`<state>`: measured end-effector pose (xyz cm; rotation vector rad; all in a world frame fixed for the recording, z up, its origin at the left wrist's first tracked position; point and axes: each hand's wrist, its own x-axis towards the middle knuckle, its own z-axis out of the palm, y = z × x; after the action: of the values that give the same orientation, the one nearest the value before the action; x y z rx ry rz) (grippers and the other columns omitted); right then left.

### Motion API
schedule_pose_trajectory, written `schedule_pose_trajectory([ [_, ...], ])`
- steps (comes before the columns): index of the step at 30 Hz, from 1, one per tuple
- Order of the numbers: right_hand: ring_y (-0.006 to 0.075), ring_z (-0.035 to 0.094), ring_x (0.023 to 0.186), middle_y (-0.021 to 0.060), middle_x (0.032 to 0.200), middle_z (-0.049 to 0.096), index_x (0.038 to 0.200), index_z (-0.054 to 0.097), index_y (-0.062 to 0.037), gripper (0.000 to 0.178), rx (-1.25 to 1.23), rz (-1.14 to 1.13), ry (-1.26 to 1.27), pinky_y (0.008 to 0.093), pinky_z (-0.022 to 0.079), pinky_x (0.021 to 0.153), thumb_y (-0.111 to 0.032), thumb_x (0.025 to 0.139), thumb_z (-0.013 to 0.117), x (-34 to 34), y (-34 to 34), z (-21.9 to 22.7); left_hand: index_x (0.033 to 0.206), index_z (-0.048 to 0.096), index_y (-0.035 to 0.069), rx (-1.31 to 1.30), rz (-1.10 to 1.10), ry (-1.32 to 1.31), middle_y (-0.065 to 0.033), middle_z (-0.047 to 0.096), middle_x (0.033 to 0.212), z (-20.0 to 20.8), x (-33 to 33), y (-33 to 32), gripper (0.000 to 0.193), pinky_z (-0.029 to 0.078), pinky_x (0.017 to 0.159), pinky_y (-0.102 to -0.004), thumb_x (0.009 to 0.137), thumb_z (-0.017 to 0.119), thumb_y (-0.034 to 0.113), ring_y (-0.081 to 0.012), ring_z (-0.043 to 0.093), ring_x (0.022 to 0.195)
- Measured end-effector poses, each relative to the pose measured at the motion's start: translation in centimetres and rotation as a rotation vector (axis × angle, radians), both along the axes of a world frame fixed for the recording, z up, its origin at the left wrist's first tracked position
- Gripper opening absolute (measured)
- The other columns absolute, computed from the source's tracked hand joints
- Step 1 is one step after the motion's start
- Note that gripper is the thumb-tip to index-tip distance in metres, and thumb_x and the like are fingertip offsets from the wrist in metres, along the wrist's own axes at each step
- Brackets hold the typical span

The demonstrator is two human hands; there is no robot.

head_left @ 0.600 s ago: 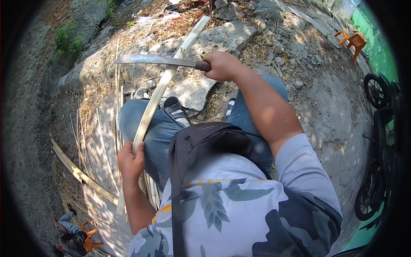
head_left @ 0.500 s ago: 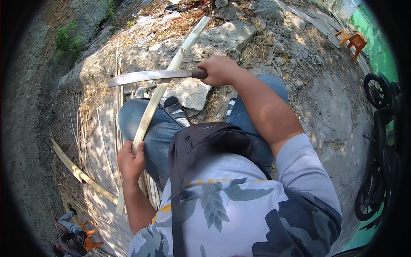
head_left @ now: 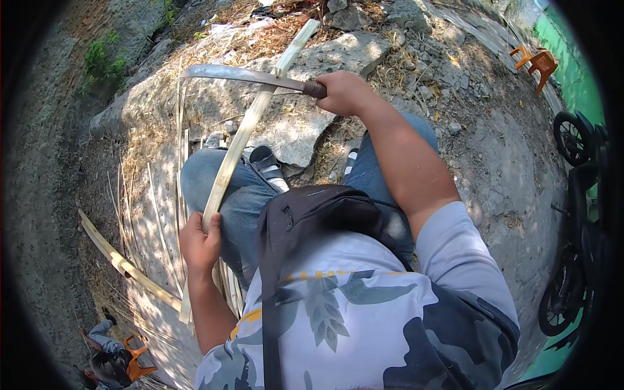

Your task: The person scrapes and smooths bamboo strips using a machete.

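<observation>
My left hand (head_left: 200,242) is closed round the lower part of a long, pale bamboo strip (head_left: 237,148), thumb on top. The strip slants up and away past my left knee, its far end over the rock slab. My right hand (head_left: 340,93) grips the dark handle of a machete (head_left: 240,75) with a curved blade. The blade lies across the strip near a raised node in its upper part, its tip pointing left. Whether the edge bites into the bamboo I cannot tell.
Several thin bamboo strips (head_left: 181,130) lie on the ground at my left, beside a thicker split length (head_left: 123,265). Ahead is a broken rock slab (head_left: 344,55). A person (head_left: 110,357) is at the lower left; a motorcycle (head_left: 575,221) and an orange chair (head_left: 541,64) stand right.
My right hand has moved the machete away from me along the bamboo strip, up toward the node. My left hand has stayed at nearly the same place, still holding the strip.
</observation>
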<state>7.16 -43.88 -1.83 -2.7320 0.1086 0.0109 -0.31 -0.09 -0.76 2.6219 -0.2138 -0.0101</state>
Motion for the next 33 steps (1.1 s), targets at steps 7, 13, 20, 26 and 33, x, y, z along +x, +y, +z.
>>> schedule_pose_trajectory([
  [7,0.0381,0.071,0.088,0.0152,0.087,0.073,0.097,0.073,-0.0136,0.026,0.039,0.179,-0.049,0.0501,0.057,0.078,-0.03,0.078,0.076,-0.1,1.7,-1.1,0.086,0.063,0.0,-0.014,0.001,0.016,-0.0177,0.059,0.064,0.1,0.3,0.3,0.041,0.046,0.057,-0.0412,0.096,0.073,0.038,-0.0306,0.057,0.055],
  [13,0.0358,0.072,0.088,0.0112,0.088,0.074,0.097,0.073,-0.0186,0.021,-0.056,0.297,-0.03,0.0515,0.057,0.078,-0.027,0.078,0.072,-0.4,3.8,-0.2,0.085,0.062,0.001,0.058,0.002,-0.007,-0.0178,0.059,0.064,0.7,0.2,-0.1,0.04,0.045,0.057,-0.0416,0.096,0.073,0.038,-0.0319,0.057,0.055],
  [20,0.0371,0.072,0.087,0.0129,0.086,0.074,0.096,0.072,-0.0172,0.021,-0.085,0.24,-0.099,0.0521,0.057,0.077,-0.029,0.079,0.072,-0.5,2.1,0.0,0.088,0.063,0.002,0.003,0.013,0.023,-0.0155,0.06,0.064,0.3,0.1,0.1,0.041,0.045,0.057,-0.0417,0.097,0.073,0.041,-0.0308,0.057,0.055],
  [26,0.0376,0.073,0.087,0.0144,0.088,0.074,0.099,0.073,-0.0156,0.025,-0.069,0.142,-0.071,0.0511,0.057,0.077,-0.033,0.08,0.073,-0.1,1.7,-0.9,0.089,0.063,0.001,0.065,0.003,-0.003,-0.0148,0.059,0.063,0.2,0.3,0.2,0.041,0.045,0.058,-0.041,0.097,0.073,0.04,-0.0272,0.057,0.055],
  [33,0.0349,0.073,0.097,0.0117,0.099,0.076,0.106,0.075,-0.0185,0.028,-0.029,0.146,0.034,0.0495,0.058,0.084,-0.028,0.079,0.073,-0.3,2.4,-0.2,0.09,0.064,0.001,0.019,0.008,0.005,-0.0159,0.06,0.064,0.3,0.2,0.1,0.04,0.046,0.058,-0.041,0.096,0.074,0.039,-0.0289,0.059,0.056],
])
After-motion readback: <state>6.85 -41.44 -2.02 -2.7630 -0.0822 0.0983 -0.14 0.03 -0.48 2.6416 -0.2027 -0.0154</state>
